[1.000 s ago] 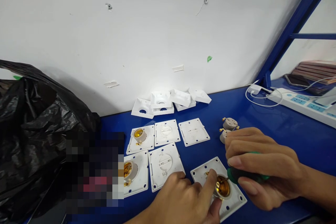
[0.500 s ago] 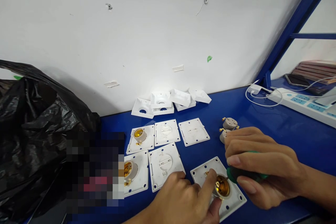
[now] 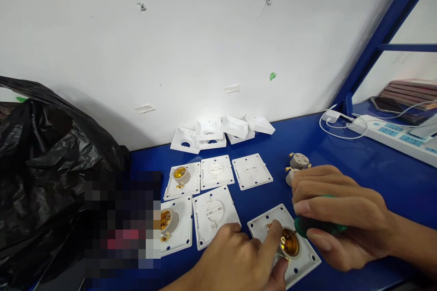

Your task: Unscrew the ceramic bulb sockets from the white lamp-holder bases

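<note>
My right hand (image 3: 341,220) is closed around the green handle of a screwdriver (image 3: 302,227). Its tip reaches into the brass-lined lamp socket (image 3: 290,243) on a square white base plate (image 3: 302,270). With thumb and index finger, my left hand (image 3: 244,254) grips that socket from its left side against the plate. To the left lie two more plates with sockets, one socket (image 3: 180,175) farther back and another socket (image 3: 169,220) nearer. Three bare base plates sit among them, one plate (image 3: 216,213) just beyond my left hand. Loose sockets (image 3: 299,160) rest behind my right hand, which partly hides them.
White box-shaped covers (image 3: 211,129) are heaped against the wall. A black plastic bag (image 3: 61,154) fills the left side, beside a blurred-out patch. On the right are a white power strip (image 3: 396,134) with cables, a blue metal frame (image 3: 372,41) and a phone (image 3: 385,104).
Almost nothing differs. Both hands keep their places on the socket and screwdriver, with only a very slight shift of the right hand and the view.
</note>
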`<state>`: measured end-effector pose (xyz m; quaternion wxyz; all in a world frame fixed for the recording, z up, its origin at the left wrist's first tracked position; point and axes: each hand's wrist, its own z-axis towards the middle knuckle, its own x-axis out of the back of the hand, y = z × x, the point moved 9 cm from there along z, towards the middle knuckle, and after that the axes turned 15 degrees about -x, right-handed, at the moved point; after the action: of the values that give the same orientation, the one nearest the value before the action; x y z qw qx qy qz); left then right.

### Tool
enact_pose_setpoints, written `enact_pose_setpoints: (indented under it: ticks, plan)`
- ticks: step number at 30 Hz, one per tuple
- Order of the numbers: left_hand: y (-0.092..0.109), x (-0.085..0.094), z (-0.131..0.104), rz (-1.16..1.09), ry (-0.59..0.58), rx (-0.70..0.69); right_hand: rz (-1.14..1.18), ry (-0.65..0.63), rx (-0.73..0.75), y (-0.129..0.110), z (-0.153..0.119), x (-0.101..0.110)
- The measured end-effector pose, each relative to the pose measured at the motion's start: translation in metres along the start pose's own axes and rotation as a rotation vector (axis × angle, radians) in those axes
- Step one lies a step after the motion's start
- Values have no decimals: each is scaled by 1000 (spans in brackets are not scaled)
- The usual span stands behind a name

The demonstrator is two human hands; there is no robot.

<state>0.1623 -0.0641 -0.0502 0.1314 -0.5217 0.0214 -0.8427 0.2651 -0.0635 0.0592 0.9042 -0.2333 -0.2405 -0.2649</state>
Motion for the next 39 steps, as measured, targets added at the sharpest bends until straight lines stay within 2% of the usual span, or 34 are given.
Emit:
enact_pose_setpoints:
  ticks: [16, 39]
  plan:
    - [-2, -1, 0, -81, 12, 11, 98, -108, -21, 8, 1, -8]
    - [-3, -2, 0, -138, 8, 29, 75, -140, -28, 3, 1, -6]
